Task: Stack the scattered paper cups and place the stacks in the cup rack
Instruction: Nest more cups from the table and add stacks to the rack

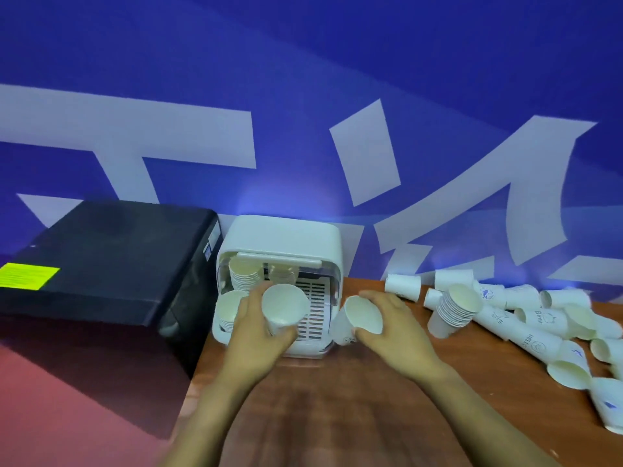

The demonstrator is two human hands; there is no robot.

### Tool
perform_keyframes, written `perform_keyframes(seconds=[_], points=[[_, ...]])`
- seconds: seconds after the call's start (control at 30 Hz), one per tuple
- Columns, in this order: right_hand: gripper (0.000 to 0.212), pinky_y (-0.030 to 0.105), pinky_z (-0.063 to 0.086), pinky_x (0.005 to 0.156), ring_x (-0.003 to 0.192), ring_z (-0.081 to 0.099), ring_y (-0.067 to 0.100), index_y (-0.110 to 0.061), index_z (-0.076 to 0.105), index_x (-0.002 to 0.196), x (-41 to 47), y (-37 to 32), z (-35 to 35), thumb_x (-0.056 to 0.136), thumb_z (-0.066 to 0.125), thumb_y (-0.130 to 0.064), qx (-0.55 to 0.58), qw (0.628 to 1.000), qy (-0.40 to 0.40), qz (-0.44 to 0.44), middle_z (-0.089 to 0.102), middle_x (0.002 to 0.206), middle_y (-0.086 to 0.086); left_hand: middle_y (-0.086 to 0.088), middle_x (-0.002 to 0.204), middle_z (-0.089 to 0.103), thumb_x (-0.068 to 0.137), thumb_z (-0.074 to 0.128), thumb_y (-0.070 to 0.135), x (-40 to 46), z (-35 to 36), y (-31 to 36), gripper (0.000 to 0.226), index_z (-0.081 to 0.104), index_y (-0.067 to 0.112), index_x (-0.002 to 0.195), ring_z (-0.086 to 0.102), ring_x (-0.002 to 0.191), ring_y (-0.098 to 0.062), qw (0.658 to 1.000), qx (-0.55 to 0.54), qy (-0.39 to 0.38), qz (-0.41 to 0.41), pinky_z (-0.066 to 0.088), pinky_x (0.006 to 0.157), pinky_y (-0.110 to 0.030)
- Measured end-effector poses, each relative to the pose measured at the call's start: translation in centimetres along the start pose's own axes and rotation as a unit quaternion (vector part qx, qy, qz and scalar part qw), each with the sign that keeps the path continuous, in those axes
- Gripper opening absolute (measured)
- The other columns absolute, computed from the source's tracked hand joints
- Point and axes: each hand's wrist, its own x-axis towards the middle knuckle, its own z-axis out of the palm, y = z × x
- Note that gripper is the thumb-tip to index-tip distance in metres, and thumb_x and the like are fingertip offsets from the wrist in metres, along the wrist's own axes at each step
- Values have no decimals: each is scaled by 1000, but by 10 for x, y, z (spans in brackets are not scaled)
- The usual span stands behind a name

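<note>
— What do the hands hold?

— The left hand (256, 332) is wrapped around a white cup (284, 306), just in front of the cup rack (279, 244). The right hand (392, 326) grips another cup (362, 317) beside the rack.

— Where are the other cups?

— Some stacks (243, 273) sit inside the rack. One stack (453, 308) and many loose cups (539, 328) lie on the brown table (337, 399), to the right. A black box (111, 261) is on the left.
</note>
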Motion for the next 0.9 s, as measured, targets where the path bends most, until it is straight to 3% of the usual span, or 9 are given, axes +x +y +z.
perform_keyframes(seconds=[0.1, 0.2, 0.27, 0.43, 0.7, 0.8, 0.9], points=[[63, 30, 40, 101, 124, 43, 12, -35, 43, 134, 17, -44, 30, 76, 68, -38, -2, 1000, -1, -13, 45, 135, -12, 10, 120, 49, 61, 69, 28, 20, -48, -14, 66, 41, 43, 119, 50, 108, -5, 1000, -15, 3, 9, 43, 86, -22], [62, 25, 38, 99, 124, 41, 11, -34, 43, 134, 31, -77, 53, 77, 67, -35, 3, 1000, 4, -22, 45, 135, -12, 12, 115, 54, 67, 76, 13, 39, -84, -25, 65, 42, 39, 117, 53, 104, -7, 1000, -12, 5, 23, 39, 75, -11], [62, 25, 38, 100, 124, 42, 11, -33, 45, 134, 40, -90, 64, 76, 68, -34, 12, 1000, 11, -17, 47, 133, -10, 12, 110, 56, 69, 75, 5, 51, -99, -34, 64, 43, 36, 114, 55, 101, -11, 1000, -4, 19, 21, 39, 72, -12], [61, 30, 38, 104, 125, 42, 9, -32, 47, 131, 55, -108, 88, 74, 68, -34, 33, 999, 21, -3, 47, 132, -13, 7, 114, 53, 69, 77, 12, 69, -119, -57, 66, 38, 37, 115, 53, 103, -16, 999, 9, 41, -9, 40, 76, -26], [64, 15, 28, 96, 123, 40, 6, -31, 48, 130, 68, -125, 110, 68, 57, -43, 4, 999, 33, -1, 46, 133, -14, 8, 118, 47, 73, 74, 17, 73, -107, -62, 68, 39, 35, 128, 50, 101, -8, 999, 33, -20, -13, 42, 82, -25], [62, 21, 33, 99, 122, 41, 10, -31, 51, 127, 68, -119, 111, 67, 58, -42, -6, 998, 58, 12, 48, 130, -14, 8, 124, 46, 74, 74, 25, 74, -95, -65, 71, 36, 35, 134, 51, 109, -13, 998, 42, -42, -18, 46, 92, -31], [60, 26, 38, 99, 118, 43, 14, -31, 51, 125, 67, -111, 113, 66, 59, -41, -27, 998, 57, 19, 49, 125, -13, 6, 126, 46, 76, 73, 31, 79, -85, -69, 69, 36, 36, 133, 51, 111, -14, 997, 47, -55, -26, 47, 92, -34]])
